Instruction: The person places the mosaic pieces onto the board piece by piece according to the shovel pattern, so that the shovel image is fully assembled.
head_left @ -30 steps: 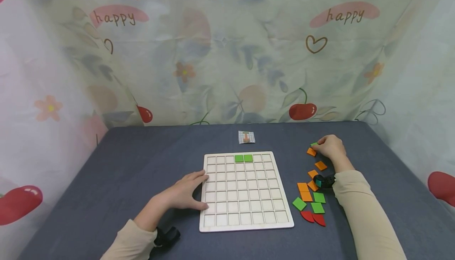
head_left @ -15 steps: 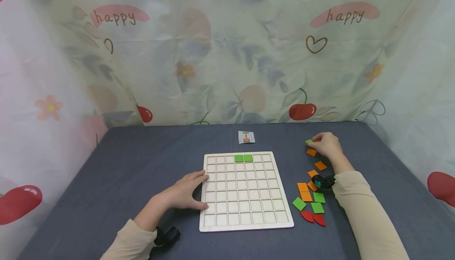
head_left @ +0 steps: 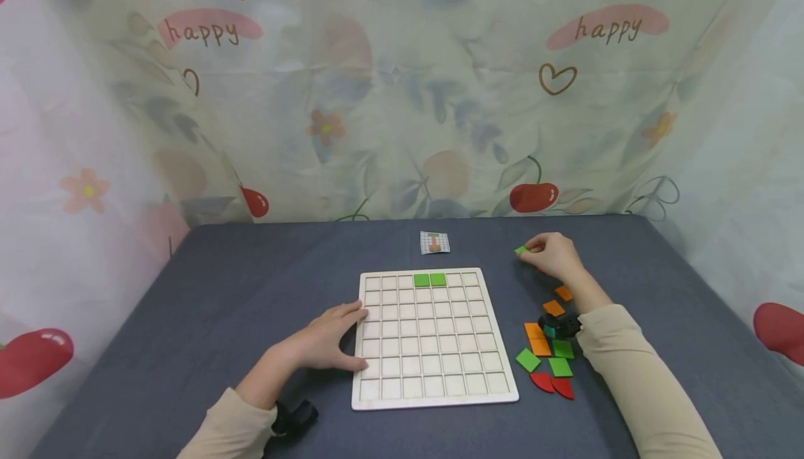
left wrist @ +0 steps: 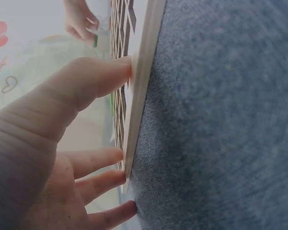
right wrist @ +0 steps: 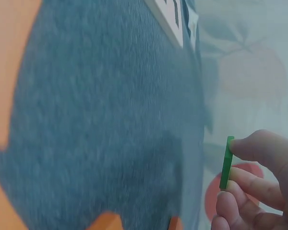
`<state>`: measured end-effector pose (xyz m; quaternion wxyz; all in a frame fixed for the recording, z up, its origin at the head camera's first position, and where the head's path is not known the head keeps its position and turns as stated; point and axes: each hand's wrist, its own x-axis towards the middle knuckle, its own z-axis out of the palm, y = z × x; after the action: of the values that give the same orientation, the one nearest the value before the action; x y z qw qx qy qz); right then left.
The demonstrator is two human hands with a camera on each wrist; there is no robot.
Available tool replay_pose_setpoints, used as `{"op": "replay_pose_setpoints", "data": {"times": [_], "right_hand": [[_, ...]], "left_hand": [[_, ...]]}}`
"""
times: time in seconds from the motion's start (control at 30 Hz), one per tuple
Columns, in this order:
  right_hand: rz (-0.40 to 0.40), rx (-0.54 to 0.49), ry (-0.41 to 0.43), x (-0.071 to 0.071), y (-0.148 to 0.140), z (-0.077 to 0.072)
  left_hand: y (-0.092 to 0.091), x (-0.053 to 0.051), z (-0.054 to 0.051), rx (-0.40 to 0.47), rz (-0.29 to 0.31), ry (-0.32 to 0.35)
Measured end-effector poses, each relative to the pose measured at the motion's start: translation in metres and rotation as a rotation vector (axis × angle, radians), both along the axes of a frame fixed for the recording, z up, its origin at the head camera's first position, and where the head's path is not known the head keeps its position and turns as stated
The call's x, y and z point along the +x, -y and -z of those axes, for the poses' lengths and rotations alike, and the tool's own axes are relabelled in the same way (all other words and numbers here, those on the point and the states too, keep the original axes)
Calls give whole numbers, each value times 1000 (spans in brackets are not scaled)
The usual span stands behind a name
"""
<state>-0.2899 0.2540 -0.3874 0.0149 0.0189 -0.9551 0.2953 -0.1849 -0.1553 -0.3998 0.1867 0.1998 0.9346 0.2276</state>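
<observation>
My right hand [head_left: 553, 255] pinches a green square tile [right wrist: 227, 163] between thumb and fingers, raised off the table to the right of the board's far end. The white grid board [head_left: 433, 337] lies flat in front of me. Two green tiles [head_left: 430, 280] sit side by side in its far row. Along the board's left edge rests my left hand [head_left: 326, 339], thumb and fingertips touching the rim with the fingers fairly straight. In the left wrist view the thumb [left wrist: 103, 76] lies on the board's edge.
Right of the board lie several orange squares [head_left: 536, 339], several green squares [head_left: 560, 367] and two red quarter-round pieces [head_left: 553, 384]. A small printed card [head_left: 435, 242] lies beyond the board. The dark cloth-covered table [head_left: 264, 271] ends at a patterned curtain.
My right hand has lifted the green tile from beside the far orange tile and moved left with it, towards the board. The left hand has stayed in place.
</observation>
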Motion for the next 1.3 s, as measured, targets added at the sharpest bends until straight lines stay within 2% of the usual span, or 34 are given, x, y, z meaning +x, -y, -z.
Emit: {"op": "replay_pose_setpoints", "data": {"times": [0.53,0.93,1.3], "right_hand": [[-157,-33,8,4,50,-4],[-276,-1,17,8,87,-3],[-406,-39,5,8,115,-1]], "left_hand": [[-3,3,-2,-13,-20,-11],[-3,3,-1,-11,-17,-8],[-2,2,-1,-15,-12,-8]]}}
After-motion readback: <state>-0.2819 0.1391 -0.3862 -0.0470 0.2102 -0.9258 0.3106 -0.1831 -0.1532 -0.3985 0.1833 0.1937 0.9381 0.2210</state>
